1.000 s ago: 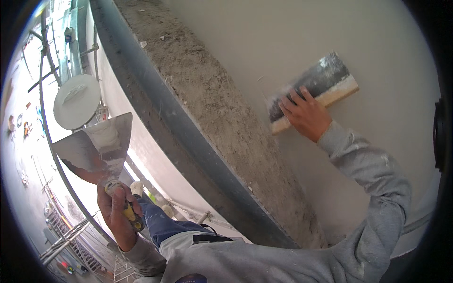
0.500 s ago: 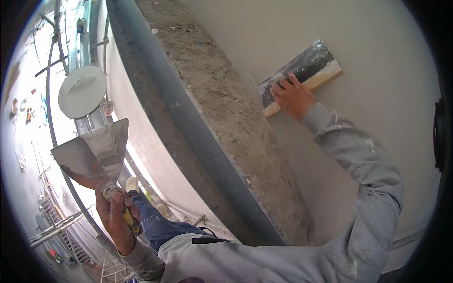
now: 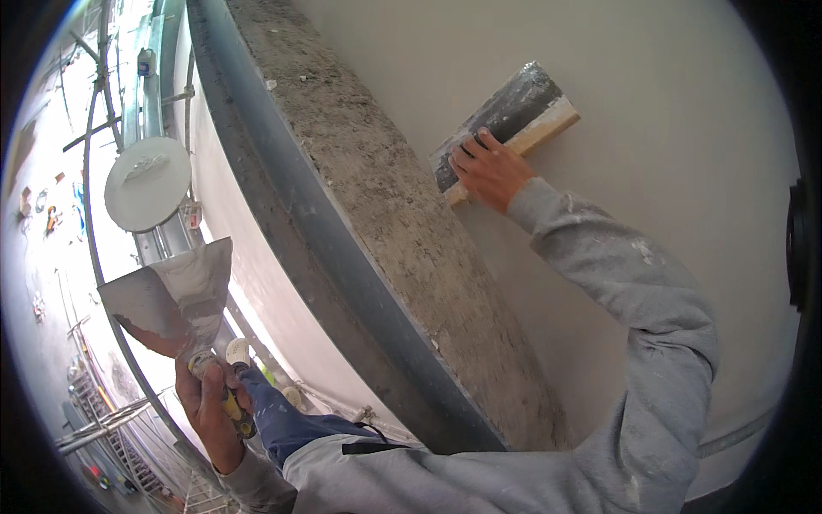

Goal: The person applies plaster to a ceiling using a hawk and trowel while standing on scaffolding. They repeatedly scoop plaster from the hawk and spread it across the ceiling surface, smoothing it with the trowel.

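My right hand (image 3: 490,171) grips a wide finishing trowel (image 3: 514,107) with a dark, plaster-smeared back and a pale wooden-looking edge. The trowel lies against the smooth off-white plastered surface (image 3: 668,111), its left end near the border of a rough concrete strip (image 3: 385,188). In my left hand (image 3: 208,403) is a broad putty knife (image 3: 175,295), its handle wrapped by my fingers and its blade pointing up and away. White plaster coats part of that blade.
Beyond the putty knife, a round pale board (image 3: 147,184) carries a little plaster on a metal plank (image 3: 175,236). A grey metal beam (image 3: 325,231) runs beside the concrete. Scaffold poles (image 3: 92,171) rise at left, with a floor of scattered items far below.
My right hand has moved left with the trowel, toward the concrete strip. My left hand keeps its hold on the putty knife. The view has shifted slightly.
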A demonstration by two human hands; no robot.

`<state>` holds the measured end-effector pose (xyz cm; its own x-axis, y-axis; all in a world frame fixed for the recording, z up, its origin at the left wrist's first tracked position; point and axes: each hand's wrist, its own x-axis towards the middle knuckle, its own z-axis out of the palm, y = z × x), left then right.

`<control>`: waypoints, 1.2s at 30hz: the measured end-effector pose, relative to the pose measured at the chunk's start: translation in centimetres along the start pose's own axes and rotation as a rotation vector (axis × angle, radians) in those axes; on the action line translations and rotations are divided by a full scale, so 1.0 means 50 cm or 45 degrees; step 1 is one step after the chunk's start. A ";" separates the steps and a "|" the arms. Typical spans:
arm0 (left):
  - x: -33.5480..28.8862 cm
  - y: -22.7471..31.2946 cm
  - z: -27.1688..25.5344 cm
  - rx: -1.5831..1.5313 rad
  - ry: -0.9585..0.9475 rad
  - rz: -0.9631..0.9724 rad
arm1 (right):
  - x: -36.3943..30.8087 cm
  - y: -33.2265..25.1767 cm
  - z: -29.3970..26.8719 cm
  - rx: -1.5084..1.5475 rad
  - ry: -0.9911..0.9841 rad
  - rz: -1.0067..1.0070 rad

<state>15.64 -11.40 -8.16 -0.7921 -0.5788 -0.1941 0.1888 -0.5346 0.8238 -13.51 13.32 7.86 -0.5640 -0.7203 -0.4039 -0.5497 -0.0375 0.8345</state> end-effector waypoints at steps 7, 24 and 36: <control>0.001 -0.028 -0.030 -0.045 0.004 0.054 | 0.043 -0.001 0.006 0.032 -0.113 0.008; -0.051 -0.023 -0.004 -0.126 -0.135 0.013 | -0.317 -0.166 -0.016 0.132 -0.351 0.004; -0.091 0.036 0.069 -0.234 -0.531 0.011 | -0.526 -0.070 -0.281 0.068 -0.088 0.464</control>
<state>17.58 -7.63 -3.95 -0.9491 -0.3060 0.0745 0.2663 -0.6531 0.7089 11.91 22.64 20.82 -0.7681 -0.6309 -0.1097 -0.3353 0.2504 0.9082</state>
